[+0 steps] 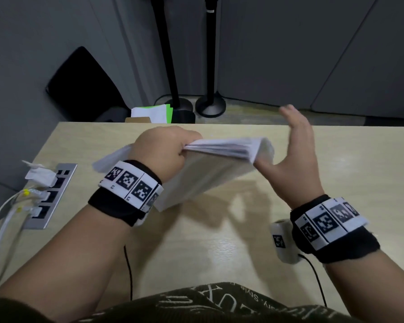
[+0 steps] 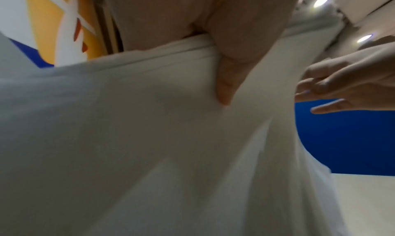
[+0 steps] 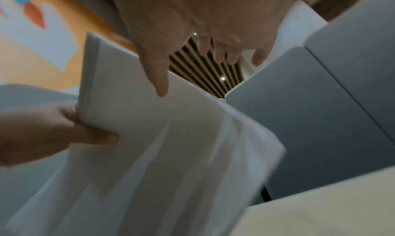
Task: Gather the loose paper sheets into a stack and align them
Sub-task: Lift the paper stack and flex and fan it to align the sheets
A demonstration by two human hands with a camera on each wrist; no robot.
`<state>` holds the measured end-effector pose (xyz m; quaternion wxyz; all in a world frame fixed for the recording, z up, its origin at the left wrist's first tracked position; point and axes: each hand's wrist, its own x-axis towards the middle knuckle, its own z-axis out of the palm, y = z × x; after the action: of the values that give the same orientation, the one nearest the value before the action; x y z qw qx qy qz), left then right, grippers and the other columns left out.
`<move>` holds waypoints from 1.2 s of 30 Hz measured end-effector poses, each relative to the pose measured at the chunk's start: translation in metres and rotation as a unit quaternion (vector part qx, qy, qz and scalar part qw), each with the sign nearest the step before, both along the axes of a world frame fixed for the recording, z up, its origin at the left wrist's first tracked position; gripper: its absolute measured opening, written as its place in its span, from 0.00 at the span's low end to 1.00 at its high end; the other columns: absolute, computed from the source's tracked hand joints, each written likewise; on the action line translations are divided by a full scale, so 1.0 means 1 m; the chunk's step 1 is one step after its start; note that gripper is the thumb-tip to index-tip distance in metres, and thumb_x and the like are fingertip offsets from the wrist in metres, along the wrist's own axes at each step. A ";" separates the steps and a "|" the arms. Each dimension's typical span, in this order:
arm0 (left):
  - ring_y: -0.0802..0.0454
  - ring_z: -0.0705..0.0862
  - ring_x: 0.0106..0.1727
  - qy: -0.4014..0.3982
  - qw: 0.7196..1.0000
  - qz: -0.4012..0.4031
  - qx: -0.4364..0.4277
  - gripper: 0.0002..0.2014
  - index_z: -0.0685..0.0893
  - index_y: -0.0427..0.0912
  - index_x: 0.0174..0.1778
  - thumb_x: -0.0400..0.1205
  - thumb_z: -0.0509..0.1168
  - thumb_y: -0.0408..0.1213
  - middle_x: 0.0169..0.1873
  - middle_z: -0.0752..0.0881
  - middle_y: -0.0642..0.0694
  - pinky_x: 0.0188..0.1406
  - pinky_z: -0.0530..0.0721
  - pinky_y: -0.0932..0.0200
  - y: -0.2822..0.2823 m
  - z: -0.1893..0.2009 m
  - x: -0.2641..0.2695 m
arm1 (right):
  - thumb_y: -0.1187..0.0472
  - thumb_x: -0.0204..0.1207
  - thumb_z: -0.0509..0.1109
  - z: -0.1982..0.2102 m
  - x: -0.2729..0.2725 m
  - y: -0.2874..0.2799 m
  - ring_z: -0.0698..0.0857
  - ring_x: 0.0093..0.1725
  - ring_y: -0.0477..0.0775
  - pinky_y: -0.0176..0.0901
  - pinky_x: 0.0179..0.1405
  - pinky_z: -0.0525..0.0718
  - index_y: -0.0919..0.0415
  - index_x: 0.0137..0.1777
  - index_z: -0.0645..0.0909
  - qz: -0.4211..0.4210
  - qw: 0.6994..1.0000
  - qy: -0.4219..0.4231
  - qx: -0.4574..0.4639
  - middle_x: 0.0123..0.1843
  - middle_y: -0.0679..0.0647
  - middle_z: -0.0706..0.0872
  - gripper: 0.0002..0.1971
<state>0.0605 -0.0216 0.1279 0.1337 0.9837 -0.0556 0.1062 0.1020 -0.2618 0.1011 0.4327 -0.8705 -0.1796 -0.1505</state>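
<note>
Between the hands, above the table (image 1: pixel 219 241), the left hand (image 1: pixel 166 151) clenches the paper stack (image 1: pixel 219 157) at its left end. Long axis runs left-right; the right hand (image 1: pixel 294 159), fingers spread, flanks its free right end.

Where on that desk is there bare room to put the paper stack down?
The left hand grips the paper stack above the desk; the right hand is open beside it. Bare wood lies below the stack, between the wrists, and off to the right. The left edge is crowded by the socket strip and its plugs.
</note>
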 end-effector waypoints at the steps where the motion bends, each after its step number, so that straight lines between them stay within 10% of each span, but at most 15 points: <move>1: 0.43 0.84 0.44 0.008 0.999 -0.021 0.027 0.20 0.85 0.58 0.50 0.71 0.58 0.29 0.40 0.87 0.50 0.38 0.82 0.50 -0.003 0.000 0.001 | 0.54 0.68 0.74 0.002 -0.001 0.002 0.65 0.80 0.47 0.50 0.79 0.65 0.52 0.77 0.66 0.036 0.999 0.006 -0.035 0.79 0.49 0.69 0.37; 4: 0.43 0.84 0.44 0.029 0.997 -0.054 0.043 0.17 0.86 0.56 0.50 0.74 0.59 0.31 0.41 0.88 0.50 0.39 0.83 0.50 -0.014 -0.005 0.001 | 0.63 0.70 0.75 0.000 -0.001 0.008 0.81 0.64 0.39 0.38 0.65 0.77 0.45 0.66 0.80 0.132 0.985 0.102 -0.043 0.62 0.41 0.85 0.24; 9: 0.45 0.85 0.40 0.037 0.994 0.070 -0.079 0.03 0.84 0.50 0.40 0.72 0.66 0.42 0.33 0.87 0.49 0.40 0.84 0.49 0.005 -0.015 0.002 | 0.69 0.80 0.66 -0.017 0.000 0.008 0.86 0.47 0.50 0.31 0.34 0.74 0.69 0.50 0.89 0.073 0.971 0.214 0.084 0.45 0.63 0.89 0.09; 12: 0.43 0.83 0.37 0.085 0.984 0.153 -0.031 0.03 0.81 0.48 0.35 0.71 0.65 0.41 0.28 0.84 0.48 0.35 0.82 0.52 0.036 -0.021 0.000 | 0.60 0.77 0.71 -0.023 0.001 -0.005 0.80 0.38 0.40 0.34 0.39 0.78 0.44 0.38 0.85 0.013 0.974 0.184 0.133 0.37 0.44 0.85 0.10; 14: 0.43 0.83 0.37 0.097 0.973 0.201 -0.054 0.03 0.82 0.47 0.33 0.70 0.67 0.41 0.27 0.83 0.48 0.32 0.79 0.55 0.053 -0.026 -0.005 | 0.60 0.77 0.72 -0.029 0.005 -0.012 0.79 0.40 0.47 0.43 0.43 0.79 0.45 0.33 0.83 -0.025 0.963 0.205 0.171 0.35 0.44 0.83 0.12; 23: 0.57 0.87 0.46 -0.051 0.819 0.182 -0.541 0.15 0.88 0.55 0.44 0.62 0.75 0.49 0.42 0.91 0.56 0.49 0.82 0.60 0.042 -0.047 -0.003 | 0.58 0.77 0.71 -0.031 0.002 -0.009 0.82 0.39 0.46 0.45 0.45 0.82 0.47 0.36 0.82 -0.122 0.935 0.196 0.268 0.37 0.44 0.85 0.08; 30: 0.52 0.85 0.46 -0.091 0.811 0.128 -0.564 0.12 0.85 0.57 0.42 0.64 0.76 0.45 0.41 0.87 0.54 0.49 0.83 0.54 0.025 -0.047 0.002 | 0.61 0.75 0.73 -0.034 0.003 -0.010 0.86 0.40 0.37 0.35 0.42 0.85 0.48 0.47 0.84 -0.090 0.930 0.179 0.308 0.43 0.42 0.88 0.05; 36: 0.44 0.87 0.54 0.051 0.798 0.253 -0.544 0.13 0.85 0.52 0.46 0.70 0.77 0.33 0.44 0.88 0.51 0.59 0.84 0.46 0.028 -0.093 -0.011 | 0.63 0.69 0.71 -0.072 0.004 -0.022 0.83 0.44 0.47 0.41 0.43 0.82 0.56 0.58 0.82 -0.090 0.959 0.245 0.107 0.47 0.49 0.87 0.16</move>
<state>0.0493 0.0063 0.0351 0.6181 0.7318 0.2695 0.0985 0.1058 -0.2834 0.0295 0.5389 -0.8418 0.0283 0.0103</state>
